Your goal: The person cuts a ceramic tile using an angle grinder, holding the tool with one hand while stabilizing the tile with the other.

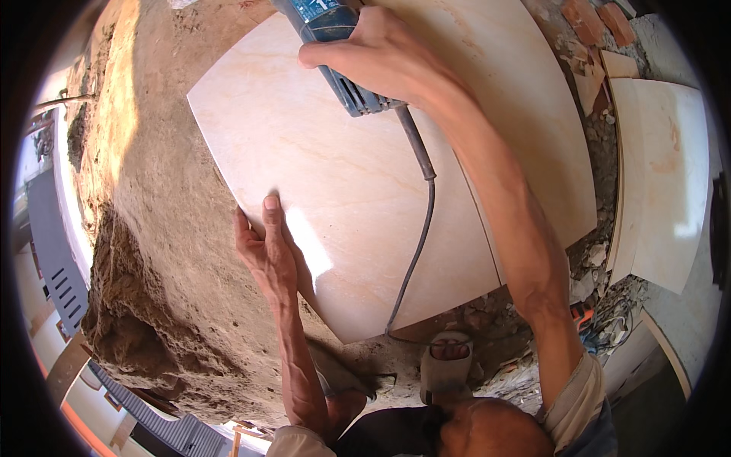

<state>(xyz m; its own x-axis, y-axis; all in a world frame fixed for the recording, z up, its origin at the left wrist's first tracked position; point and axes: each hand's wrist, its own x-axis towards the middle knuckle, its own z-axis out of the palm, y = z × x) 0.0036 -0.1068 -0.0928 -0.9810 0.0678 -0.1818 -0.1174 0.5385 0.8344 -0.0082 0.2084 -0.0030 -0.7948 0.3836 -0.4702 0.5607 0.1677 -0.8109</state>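
Brown soil (164, 160) alongside; hands (268, 257) (381, 55) hold tile (343, 190) (left) and power tool (329, 30) (right).

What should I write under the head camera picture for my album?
Left fingers hold the edge of a pale tile while right fingers grip a blue power tool.

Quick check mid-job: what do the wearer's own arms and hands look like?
The left hand and right hand are ungloved, and no wristband shows. Loose beige fabric sleeves leave both slim forearms bare.
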